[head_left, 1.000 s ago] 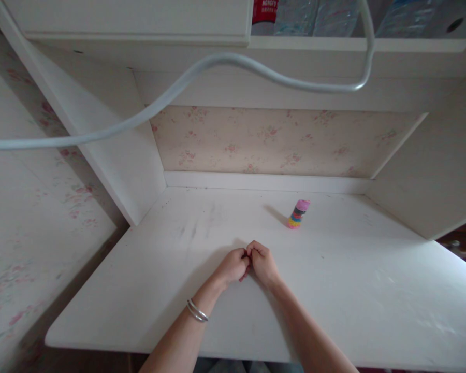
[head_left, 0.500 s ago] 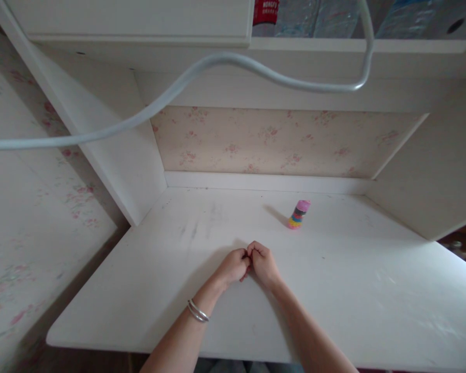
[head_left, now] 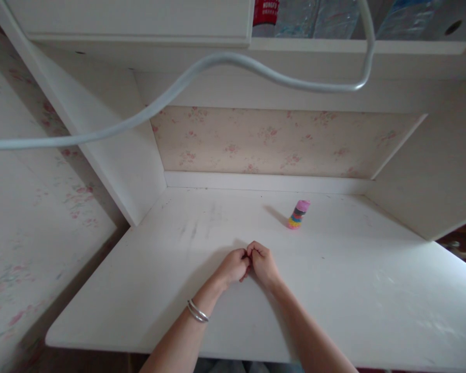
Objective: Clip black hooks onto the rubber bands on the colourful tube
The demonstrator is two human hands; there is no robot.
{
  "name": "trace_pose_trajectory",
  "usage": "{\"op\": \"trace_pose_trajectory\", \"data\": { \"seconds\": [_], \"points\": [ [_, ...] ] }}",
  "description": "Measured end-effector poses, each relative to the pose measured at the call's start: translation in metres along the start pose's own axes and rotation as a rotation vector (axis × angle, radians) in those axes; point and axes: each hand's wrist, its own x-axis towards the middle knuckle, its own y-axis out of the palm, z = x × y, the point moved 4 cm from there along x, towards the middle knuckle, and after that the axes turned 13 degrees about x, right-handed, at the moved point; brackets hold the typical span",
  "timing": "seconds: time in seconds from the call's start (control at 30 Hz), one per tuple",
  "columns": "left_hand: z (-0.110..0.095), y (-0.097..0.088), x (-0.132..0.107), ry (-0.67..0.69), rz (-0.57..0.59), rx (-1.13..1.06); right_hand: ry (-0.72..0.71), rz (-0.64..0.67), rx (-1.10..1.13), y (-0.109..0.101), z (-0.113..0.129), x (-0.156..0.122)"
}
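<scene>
My left hand (head_left: 235, 265), with two silver bangles (head_left: 197, 312) at its wrist, is curled closed just above the desk. Against it rests my right hand (head_left: 263, 263), also closed in a loose fist, the curled fingers of both meeting in the middle. No object shows in either hand, though the insides of the fists are hidden. Beyond them and to the right stands a small stack of coloured pieces (head_left: 298, 214), pink on top, then dark, red, blue, yellow and pink at the bottom. It is apart from both hands.
The white desk (head_left: 357, 295) has side panels and a low back ledge (head_left: 264, 181). Overhead, a white cable or tube (head_left: 202, 65) crosses the view. A shelf above holds a red-labelled bottle (head_left: 265, 11) and clear plastic packs (head_left: 299, 18). Floral wallpaper (head_left: 252, 140) covers the wall.
</scene>
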Motion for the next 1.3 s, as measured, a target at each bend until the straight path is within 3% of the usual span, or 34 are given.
{"op": "trace_pose_trajectory", "data": {
  "seconds": [1.3],
  "points": [
    [0.0056,0.0022,0.0039,0.014,-0.009,0.026,-0.01,-0.007,-0.011,-0.0027,-0.0026,0.0004]
  ]
}}
